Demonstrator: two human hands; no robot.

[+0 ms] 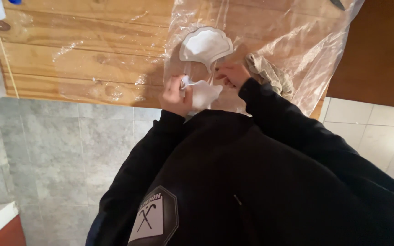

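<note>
Varnished knotty wood surface [83, 50] under glossy crinkled clear plastic sheet [297, 41]; matt white shell-shaped piece [205, 44]; rough grey cloth [270, 75]; smooth grey floor tiles [55, 150].

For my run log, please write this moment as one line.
left hand: holds white shell-shaped piece | right hand: touches it | second white shell piece: on plastic sheet | grey cloth: beside right hand

Left hand [175, 95] and right hand [231, 74] pinch white piece [204, 93] over plastic sheet [297, 50]; shell-shaped white piece [205, 45] just beyond.
</note>
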